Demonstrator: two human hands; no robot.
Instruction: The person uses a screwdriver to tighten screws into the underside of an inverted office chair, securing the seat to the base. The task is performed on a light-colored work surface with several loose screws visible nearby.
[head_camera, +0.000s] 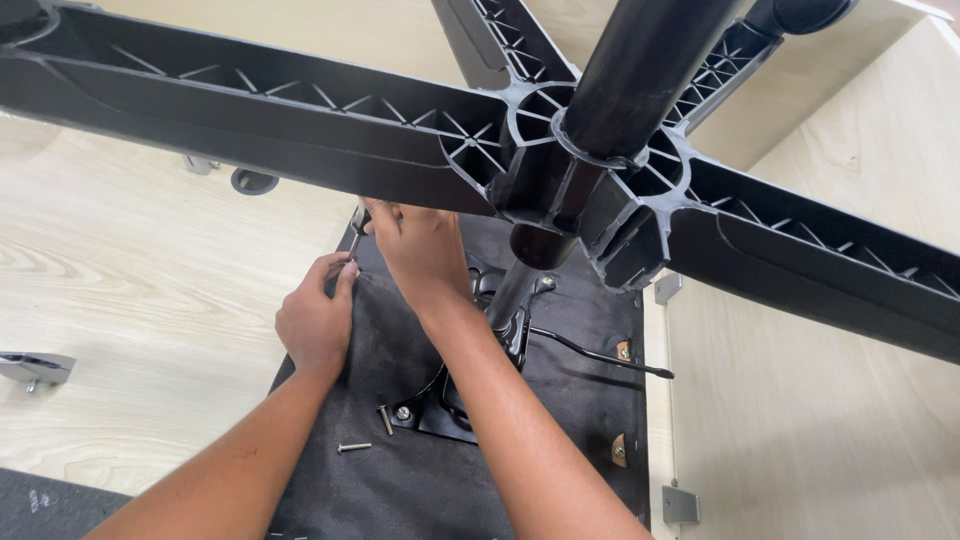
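Observation:
An office chair lies upside down, with its black fabric seat underside (560, 440) facing me. Its black star base (300, 110) and centre column (640, 70) loom close to the camera. My right hand (420, 250) is at the seat's far left edge, its fingertips closed on the top of a thin metal tool (356, 238). My left hand (315, 322) is just below, with curled fingers pinching at the tool's lower end against the seat edge. What the tool's tip meets is hidden by my fingers.
Two loose bolts (353, 447) (386, 419) lie on the fabric beside the black metal mechanism plate (440, 412). A thin black lever (600, 355) sticks out to the right. A castor (253, 181) and a metal part (35, 368) rest on the pale wood floor at the left.

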